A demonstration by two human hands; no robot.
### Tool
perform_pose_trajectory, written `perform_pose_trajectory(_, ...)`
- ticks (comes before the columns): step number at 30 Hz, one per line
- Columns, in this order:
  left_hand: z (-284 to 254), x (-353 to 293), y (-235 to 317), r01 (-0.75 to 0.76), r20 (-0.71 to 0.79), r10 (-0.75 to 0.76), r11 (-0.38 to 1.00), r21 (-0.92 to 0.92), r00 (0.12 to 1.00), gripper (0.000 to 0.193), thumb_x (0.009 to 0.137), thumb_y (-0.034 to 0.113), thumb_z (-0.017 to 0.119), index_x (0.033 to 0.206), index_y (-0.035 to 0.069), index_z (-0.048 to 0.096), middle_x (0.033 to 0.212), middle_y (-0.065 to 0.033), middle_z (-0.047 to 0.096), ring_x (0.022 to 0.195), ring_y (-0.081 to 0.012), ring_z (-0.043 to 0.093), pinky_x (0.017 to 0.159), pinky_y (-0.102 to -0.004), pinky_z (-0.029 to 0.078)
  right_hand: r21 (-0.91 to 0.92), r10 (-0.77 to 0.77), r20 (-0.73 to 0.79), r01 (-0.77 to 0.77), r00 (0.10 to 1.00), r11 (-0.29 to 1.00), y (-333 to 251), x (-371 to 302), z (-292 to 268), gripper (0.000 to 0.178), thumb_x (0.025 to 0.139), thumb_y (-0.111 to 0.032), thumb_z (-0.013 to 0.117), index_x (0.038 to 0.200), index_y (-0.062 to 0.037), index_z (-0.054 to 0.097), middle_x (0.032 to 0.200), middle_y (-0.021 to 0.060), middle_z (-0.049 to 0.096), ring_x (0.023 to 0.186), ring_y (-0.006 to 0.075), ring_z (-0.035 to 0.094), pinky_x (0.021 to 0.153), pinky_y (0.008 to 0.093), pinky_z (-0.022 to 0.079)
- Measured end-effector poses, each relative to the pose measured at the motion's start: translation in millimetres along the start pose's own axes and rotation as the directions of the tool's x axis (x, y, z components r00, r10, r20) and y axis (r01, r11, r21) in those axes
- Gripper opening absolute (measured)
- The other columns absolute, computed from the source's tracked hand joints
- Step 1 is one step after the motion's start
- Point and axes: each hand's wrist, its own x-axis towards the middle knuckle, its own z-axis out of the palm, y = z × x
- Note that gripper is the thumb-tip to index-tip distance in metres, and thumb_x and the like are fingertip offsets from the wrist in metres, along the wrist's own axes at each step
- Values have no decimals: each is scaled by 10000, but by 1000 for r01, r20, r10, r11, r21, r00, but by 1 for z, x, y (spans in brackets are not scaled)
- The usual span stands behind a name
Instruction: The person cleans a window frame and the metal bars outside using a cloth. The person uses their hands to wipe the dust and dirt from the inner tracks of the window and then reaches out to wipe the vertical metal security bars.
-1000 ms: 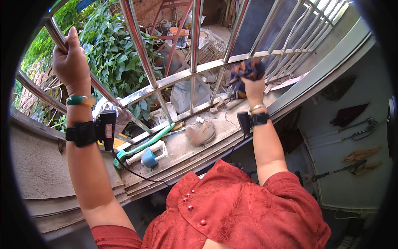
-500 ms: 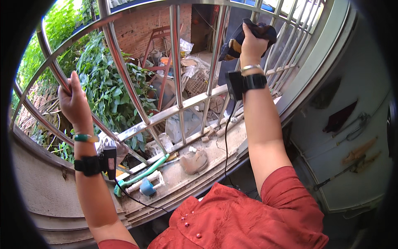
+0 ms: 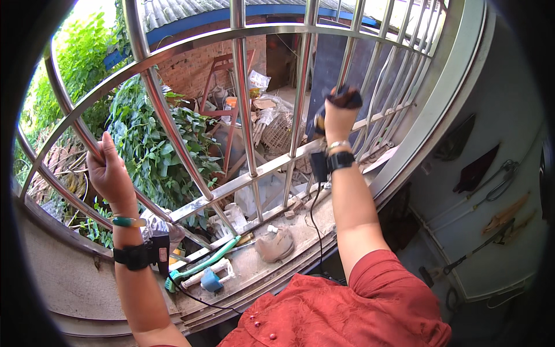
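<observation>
My left hand [image 3: 111,176] is wrapped round a slanting metal bar [image 3: 84,130] of the window grille, its thumb pointing up along the bar. In my right hand [image 3: 340,121] is a dark cloth [image 3: 347,98] with a tan patch, bunched against an upright bar [image 3: 347,63] at the right part of the grille. Motion smears this hand a little, and the palm side is hidden. Both wrists carry a black strap with a small black box, from which a cable hangs. The grille's lower crossbar [image 3: 266,169] runs below both hands.
On the dusty sill lie a green-handled brush [image 3: 208,262], a white plastic frame [image 3: 225,269], a blue cap-like piece [image 3: 211,280] and a rounded stone-like lump [image 3: 274,246]. Beyond the bars are leafy plants [image 3: 141,133] and a junk heap. Tools hang on the right wall.
My right hand has slid the cloth down along the bar, toward the lower crossbar. The view has tilted slightly up; my left hand keeps its hold.
</observation>
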Motion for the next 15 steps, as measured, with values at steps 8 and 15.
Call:
perform_pose_trajectory(8, 4, 1, -8, -130, 5, 130, 988, 83, 992, 280, 856, 234, 586, 646, 94, 464, 550, 63, 392, 478, -25, 326, 429, -188, 282, 220, 267, 174, -302, 948, 928, 56, -32, -4, 380, 627, -126, 722, 920, -7, 511, 835, 75, 549, 766, 221, 538, 706, 315, 441)
perform_pose_trajectory(15, -4, 4, -8, -171, -5, 175, 967, 187, 984, 283, 849, 237, 592, 653, 68, 478, 561, 34, 396, 501, -64, 336, 469, -218, 336, 663, 400, 344, -521, 850, 537, -61, 104, 2, 249, 635, -70, 741, 846, -41, 611, 793, 17, 601, 659, 159, 551, 635, 309, 446)
